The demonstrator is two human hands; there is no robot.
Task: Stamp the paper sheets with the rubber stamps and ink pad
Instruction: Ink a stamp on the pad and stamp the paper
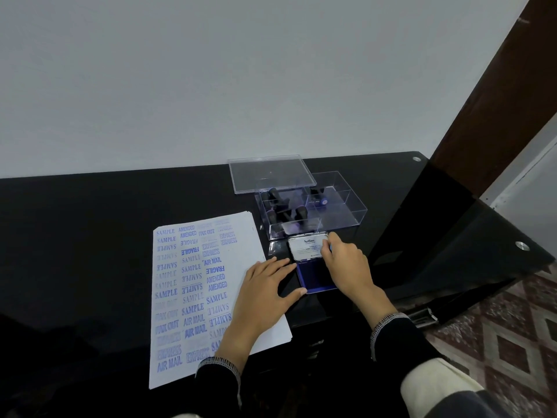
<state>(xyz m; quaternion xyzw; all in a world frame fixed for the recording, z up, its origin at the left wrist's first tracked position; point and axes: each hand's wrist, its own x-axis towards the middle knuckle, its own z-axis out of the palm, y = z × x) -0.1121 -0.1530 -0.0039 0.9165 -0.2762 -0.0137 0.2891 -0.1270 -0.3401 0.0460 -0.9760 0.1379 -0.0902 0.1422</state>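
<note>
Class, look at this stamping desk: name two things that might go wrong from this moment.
1. The ink pad lies open between both hands; the left hand touches its edge and could pick up ink, then smudge the paper sheets.
2. The right hand grips the pad's lid; tipping it might nudge the clear stamp box behind it.

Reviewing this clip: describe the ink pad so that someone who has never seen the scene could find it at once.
On the black table, look just right of the stamped paper sheets and in front of the clear stamp box. The ink pad lies between both hands: a small tin, its blue pad exposed, and its white labelled lid raised, unlike the transparent box.
</note>
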